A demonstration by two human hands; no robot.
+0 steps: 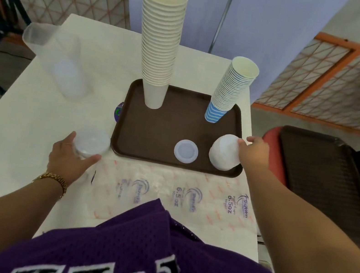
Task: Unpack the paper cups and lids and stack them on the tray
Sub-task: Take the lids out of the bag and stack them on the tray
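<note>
Presently, our left hand (66, 159) curled round a short stack of translucent plastic lids (91, 144) just off the brown plastic tray (152, 126), our right hand (254, 156) gripping a taller white lid stack (223, 153) on its near corner, one loose round lid (186, 151) between our grips, tall cream paper cup stack (160, 48) and blue-striped paper cup stack (230, 90) beyond.

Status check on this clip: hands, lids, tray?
Left hand grips lid stack on table, off tray. Right hand holds lid stack on tray. One loose lid between. Nothing blocking.
</note>
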